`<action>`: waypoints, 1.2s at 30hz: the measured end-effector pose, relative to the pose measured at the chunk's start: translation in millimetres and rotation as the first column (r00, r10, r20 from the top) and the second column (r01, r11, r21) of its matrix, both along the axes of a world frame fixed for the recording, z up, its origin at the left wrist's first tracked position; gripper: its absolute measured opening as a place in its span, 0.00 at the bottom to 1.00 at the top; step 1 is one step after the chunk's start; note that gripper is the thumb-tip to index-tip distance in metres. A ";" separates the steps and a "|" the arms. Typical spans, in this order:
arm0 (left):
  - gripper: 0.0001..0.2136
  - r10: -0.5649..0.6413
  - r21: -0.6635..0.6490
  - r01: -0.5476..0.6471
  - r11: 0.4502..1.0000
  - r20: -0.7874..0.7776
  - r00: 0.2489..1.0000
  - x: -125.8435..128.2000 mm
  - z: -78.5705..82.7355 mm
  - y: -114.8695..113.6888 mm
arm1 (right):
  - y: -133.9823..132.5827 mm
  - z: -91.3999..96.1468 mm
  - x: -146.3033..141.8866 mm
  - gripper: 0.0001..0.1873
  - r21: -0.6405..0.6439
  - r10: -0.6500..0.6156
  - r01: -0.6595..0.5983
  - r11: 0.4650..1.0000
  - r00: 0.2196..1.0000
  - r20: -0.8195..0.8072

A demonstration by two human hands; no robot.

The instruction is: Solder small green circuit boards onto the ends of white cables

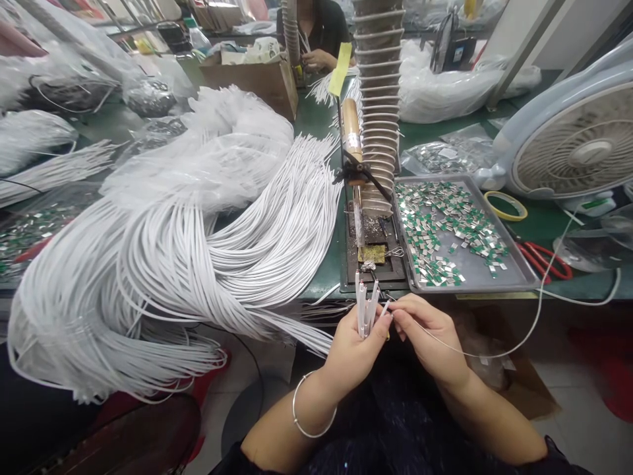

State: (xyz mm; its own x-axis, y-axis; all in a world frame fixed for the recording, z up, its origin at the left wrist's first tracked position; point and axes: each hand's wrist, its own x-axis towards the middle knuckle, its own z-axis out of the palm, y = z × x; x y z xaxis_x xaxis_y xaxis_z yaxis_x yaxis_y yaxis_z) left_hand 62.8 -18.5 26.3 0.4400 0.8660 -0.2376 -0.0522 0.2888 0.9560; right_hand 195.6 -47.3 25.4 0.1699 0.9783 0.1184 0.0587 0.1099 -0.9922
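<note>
Left hand [352, 354] encloses white cables [364, 315], tips jutting upward

On your right stands a pale-blue electric fan [591, 153], a yellow tape roll [510, 216] just beside it, red-handled scissors [533, 253] nearer you; ahead, a cardboard box [262, 82] and a co-worker [330, 26].
</note>
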 end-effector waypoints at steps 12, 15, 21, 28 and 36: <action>0.11 0.102 0.019 -0.100 0.995 -0.124 0.987 -2.5 12.7 1.8 | 0.9 -8.0 12.7 0.14 0.155 -0.169 0.158 0.975 0.984 0.061; 0.12 0.081 0.024 -0.079 0.997 -0.082 0.993 -3.0 7.0 2.9 | -0.2 -6.4 12.4 0.15 0.260 -0.162 0.105 0.960 0.965 0.206; 0.17 0.006 -0.008 -0.006 1.000 -0.007 1.000 -3.4 3.0 4.1 | 4.3 -4.9 10.0 0.10 0.237 -0.076 -0.005 0.971 0.941 0.329; 0.18 -0.043 -0.067 0.048 0.997 0.067 0.997 -3.9 4.2 5.4 | 9.5 4.3 8.4 0.04 0.202 -0.009 -0.051 0.978 0.960 0.282; 0.19 -0.077 -0.095 0.083 0.992 0.071 0.995 -4.1 2.2 5.1 | 8.4 -0.2 11.1 0.11 0.015 0.008 -0.007 1.000 0.999 -0.034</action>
